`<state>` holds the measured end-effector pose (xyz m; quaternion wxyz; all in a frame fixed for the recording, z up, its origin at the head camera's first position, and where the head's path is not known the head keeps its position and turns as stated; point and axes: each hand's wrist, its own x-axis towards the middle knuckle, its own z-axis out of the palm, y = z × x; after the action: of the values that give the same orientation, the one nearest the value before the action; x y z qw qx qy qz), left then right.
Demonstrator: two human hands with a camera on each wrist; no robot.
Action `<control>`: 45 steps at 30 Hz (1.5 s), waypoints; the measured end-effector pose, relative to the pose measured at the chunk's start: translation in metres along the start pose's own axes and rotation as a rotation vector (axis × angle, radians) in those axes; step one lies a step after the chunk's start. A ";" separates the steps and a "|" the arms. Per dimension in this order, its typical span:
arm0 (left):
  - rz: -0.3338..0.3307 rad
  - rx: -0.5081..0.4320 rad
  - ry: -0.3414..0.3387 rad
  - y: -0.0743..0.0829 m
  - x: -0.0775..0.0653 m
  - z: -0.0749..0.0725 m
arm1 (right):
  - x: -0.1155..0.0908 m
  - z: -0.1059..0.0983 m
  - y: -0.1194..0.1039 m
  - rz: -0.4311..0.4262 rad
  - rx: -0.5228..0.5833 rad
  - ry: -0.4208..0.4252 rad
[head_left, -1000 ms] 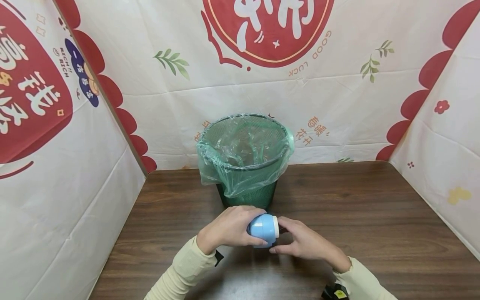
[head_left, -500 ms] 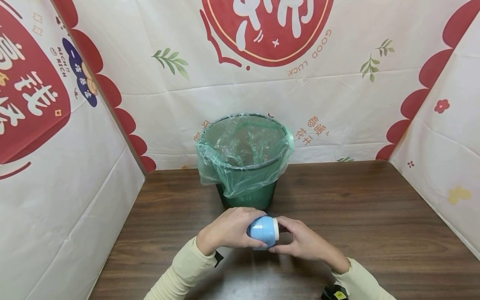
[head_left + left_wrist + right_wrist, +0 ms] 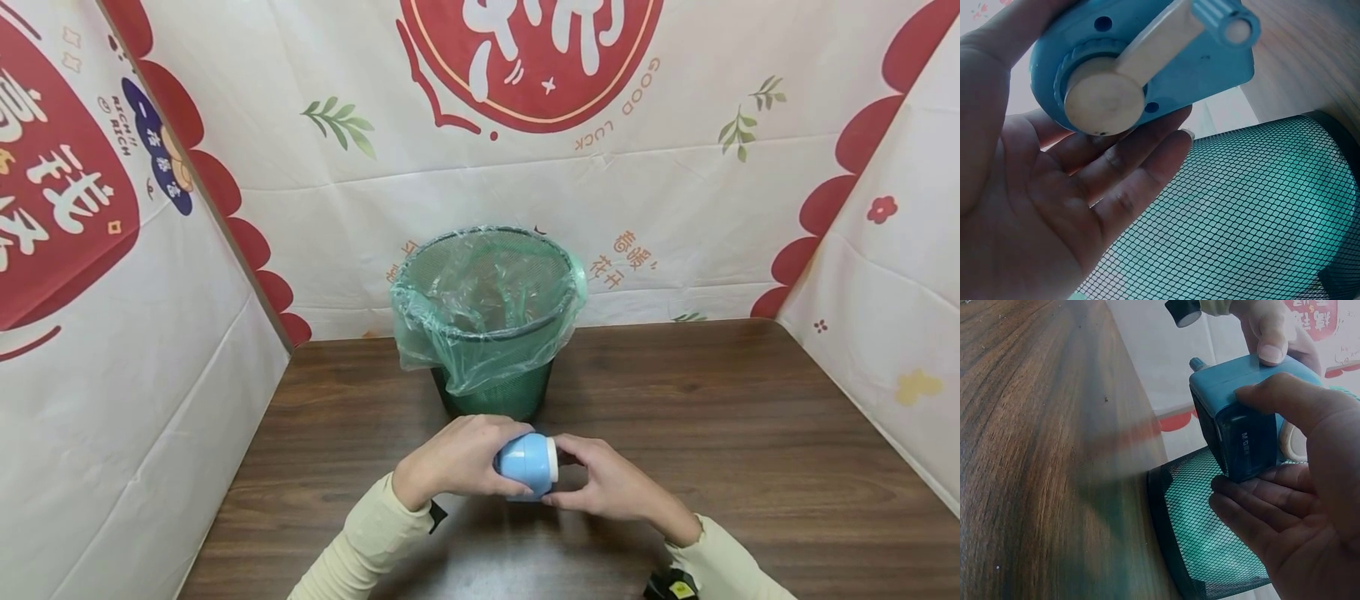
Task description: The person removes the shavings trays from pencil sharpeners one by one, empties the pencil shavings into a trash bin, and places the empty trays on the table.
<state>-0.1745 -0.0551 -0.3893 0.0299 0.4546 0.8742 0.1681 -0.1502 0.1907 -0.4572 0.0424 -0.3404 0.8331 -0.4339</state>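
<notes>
In the head view, my left hand (image 3: 467, 457) grips a light blue crank pencil sharpener (image 3: 525, 461), held on its side over the table. The left wrist view shows the cream crank (image 3: 1163, 44) with its ribbed blue knob (image 3: 1222, 22), and fingers behind the body. My right hand (image 3: 609, 482) is at the sharpener's other end, by its pale front ring. From the right wrist, the dark see-through shavings drawer (image 3: 1246, 442) faces down between the right thumb, on the blue casing, and the fingertips at the drawer's lower edge.
Just beyond the hands stands a dark mesh wastebasket (image 3: 495, 392) lined with a thin green plastic bag (image 3: 480, 358). The brown wood table (image 3: 712, 400) is bounded by printed white cloth (image 3: 637, 192) at the back and sides.
The sharpener has tilted slightly in the hands since one second ago, and the right fingers have shifted a little along its end. In the last half second hardly anything moves.
</notes>
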 end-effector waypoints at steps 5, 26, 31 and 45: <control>0.006 -0.012 -0.005 0.001 0.000 0.000 | 0.000 -0.001 0.000 -0.020 -0.005 -0.001; 0.012 -0.023 -0.014 0.000 0.000 0.002 | -0.002 0.000 0.003 -0.005 0.042 0.001; 0.029 -0.051 -0.022 0.000 0.000 0.002 | -0.002 -0.001 0.003 -0.011 0.044 0.000; 0.034 -0.059 -0.026 0.000 0.000 0.001 | -0.003 0.001 0.004 -0.023 0.022 0.023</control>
<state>-0.1740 -0.0549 -0.3899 0.0518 0.4707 0.8604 0.1885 -0.1500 0.1933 -0.4619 0.0317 -0.3442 0.8247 -0.4476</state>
